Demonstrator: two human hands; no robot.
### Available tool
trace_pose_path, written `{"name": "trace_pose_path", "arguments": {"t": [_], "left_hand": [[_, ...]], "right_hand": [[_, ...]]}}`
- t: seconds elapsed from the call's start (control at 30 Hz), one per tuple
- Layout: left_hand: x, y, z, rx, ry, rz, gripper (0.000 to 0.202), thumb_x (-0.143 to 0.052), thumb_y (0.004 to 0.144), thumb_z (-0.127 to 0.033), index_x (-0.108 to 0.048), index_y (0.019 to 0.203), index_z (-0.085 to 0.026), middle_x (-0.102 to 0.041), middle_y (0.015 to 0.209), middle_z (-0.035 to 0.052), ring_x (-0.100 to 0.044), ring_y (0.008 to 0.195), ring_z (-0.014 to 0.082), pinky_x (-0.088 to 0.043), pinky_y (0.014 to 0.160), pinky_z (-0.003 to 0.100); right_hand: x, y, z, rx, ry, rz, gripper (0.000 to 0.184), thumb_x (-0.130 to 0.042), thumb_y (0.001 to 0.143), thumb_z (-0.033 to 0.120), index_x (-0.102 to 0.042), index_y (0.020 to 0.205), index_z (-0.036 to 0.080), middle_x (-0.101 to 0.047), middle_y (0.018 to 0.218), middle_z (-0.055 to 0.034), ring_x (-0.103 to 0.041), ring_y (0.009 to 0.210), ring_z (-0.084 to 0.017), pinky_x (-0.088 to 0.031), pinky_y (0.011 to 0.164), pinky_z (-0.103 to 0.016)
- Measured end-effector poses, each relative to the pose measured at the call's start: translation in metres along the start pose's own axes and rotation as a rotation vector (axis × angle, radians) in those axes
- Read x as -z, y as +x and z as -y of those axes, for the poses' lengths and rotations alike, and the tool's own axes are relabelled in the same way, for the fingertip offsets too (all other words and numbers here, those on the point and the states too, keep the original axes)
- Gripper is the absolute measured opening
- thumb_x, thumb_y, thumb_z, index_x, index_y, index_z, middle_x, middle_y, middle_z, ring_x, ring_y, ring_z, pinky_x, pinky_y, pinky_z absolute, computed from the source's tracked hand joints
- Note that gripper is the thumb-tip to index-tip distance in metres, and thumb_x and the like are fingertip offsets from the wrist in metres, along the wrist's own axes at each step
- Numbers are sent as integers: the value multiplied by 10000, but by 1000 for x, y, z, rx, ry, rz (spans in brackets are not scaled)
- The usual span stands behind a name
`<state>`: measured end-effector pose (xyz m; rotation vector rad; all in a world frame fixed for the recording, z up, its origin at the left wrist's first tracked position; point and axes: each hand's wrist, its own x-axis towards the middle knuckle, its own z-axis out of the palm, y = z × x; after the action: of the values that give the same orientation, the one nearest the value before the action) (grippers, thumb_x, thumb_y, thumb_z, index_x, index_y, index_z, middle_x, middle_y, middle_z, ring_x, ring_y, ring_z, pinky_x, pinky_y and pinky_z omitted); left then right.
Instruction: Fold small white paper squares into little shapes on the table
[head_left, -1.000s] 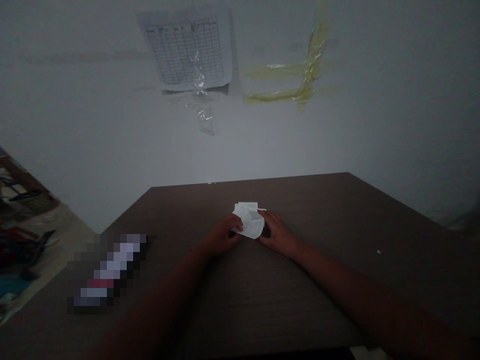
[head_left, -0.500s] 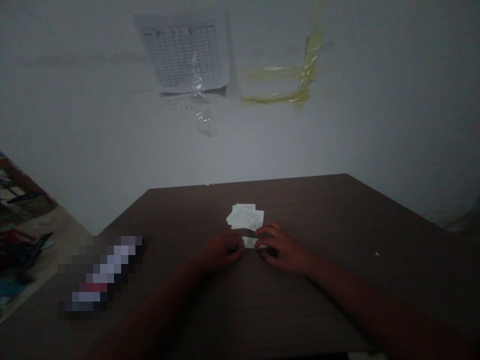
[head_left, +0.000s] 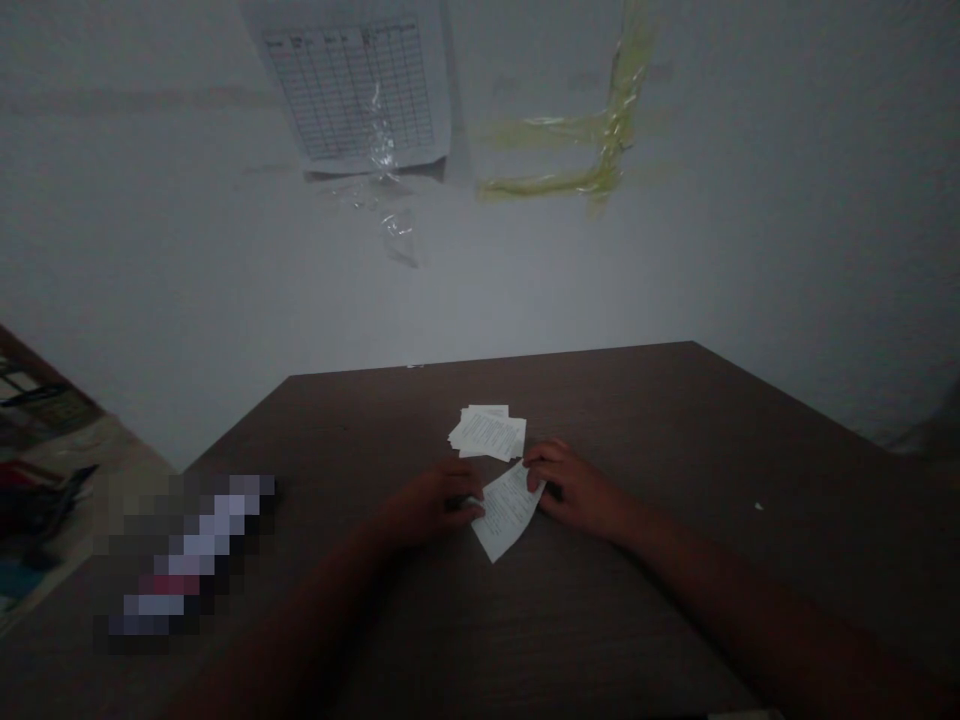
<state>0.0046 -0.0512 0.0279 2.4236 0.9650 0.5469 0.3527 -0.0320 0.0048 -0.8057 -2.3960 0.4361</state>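
A small printed sheet of paper (head_left: 504, 515) is held up at a slant between my two hands, one corner pointing down toward me. My left hand (head_left: 439, 503) pinches its left corner between thumb and fingers. At the upper right corner, my right hand (head_left: 566, 485) grips the sheet, its fingers bent over the edge and hiding that part. Just beyond the hands lies a loose pile of printed paper slips (head_left: 487, 432), fanned unevenly on the dark brown table (head_left: 622, 400).
On the table's left lies a long pixelated object (head_left: 199, 555). A tiny white scrap (head_left: 758, 506) is at the right. Behind the table rises a wall with a taped chart (head_left: 352, 90) and yellow tape (head_left: 615, 140). Blurred items stand on the floor at far left.
The paper between my hands, earlier mostly hidden as a narrow strip, now shows its printed face, opened out and tilted. My right hand has shifted slightly right.
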Motion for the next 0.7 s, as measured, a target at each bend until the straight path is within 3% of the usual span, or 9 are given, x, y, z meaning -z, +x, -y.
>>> {"name": "trace_pose_path", "arguments": {"t": [0.2,0.37,0.7], "left_hand": [[-6,1,-2,63,62,43,261,-974,1135,-411,-891,1331,-261,-885,1548,131,-818,1477,386,-643,1350,567],[-6,2,-12,110,113,38,281,-950,1125,-278,-897,1400,-254,-850,1650,129,-761,1590,398,-592,1415,542],[-6,7,-16,157,174,3,170,-837,1169,-213,-899,1326,-235,-856,1565,123,-800,1480,357,-623,1345,485]], "right_hand": [[0,-10,1,92,39,-10,324,-802,1029,2,-821,1208,272,-854,1399,-119,-813,1360,-339,-715,1161,-502],[1,-11,7,70,66,40,268,-825,1072,60,-860,1233,272,-860,1385,-111,-841,1233,-310,-739,1093,-478],[2,-10,9,72,69,-16,258,-810,1131,116,-866,1328,273,-867,1430,-139,-862,1298,-329,-762,1134,-517]]}}
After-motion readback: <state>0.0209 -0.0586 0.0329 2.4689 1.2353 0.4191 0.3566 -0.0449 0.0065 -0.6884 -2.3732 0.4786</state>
